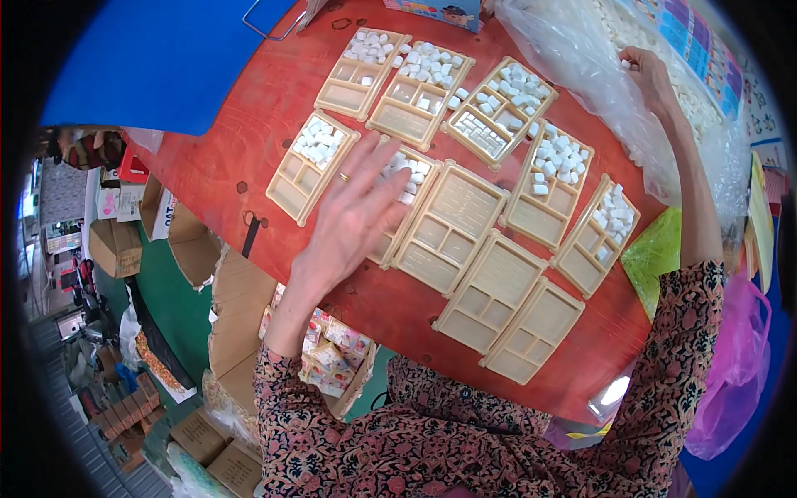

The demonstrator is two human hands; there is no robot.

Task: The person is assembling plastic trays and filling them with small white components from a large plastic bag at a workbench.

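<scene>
My left hand (336,228), a ring on one finger, reaches over a cream compartment tray (379,252). Its fingers are spread above small white blocks (419,172) in that tray; whether they touch them is hard to see. At the upper right my right hand (652,79) is at the opening of a large clear plastic bag (573,91) full of white blocks. A white block (624,63) shows at its pinched fingertips. Around my left hand lie several similar trays, some with white blocks in their large compartment, such as the far tray (357,91).
Trays without blocks (490,290) lie nearest me on the red table (598,357). A blue board (158,66) covers the far left. Yellow-green plastic (652,257) and a pink bag (730,365) are at the right. Below the table's left edge stands an open carton (228,324) beside colourful packets (336,353).
</scene>
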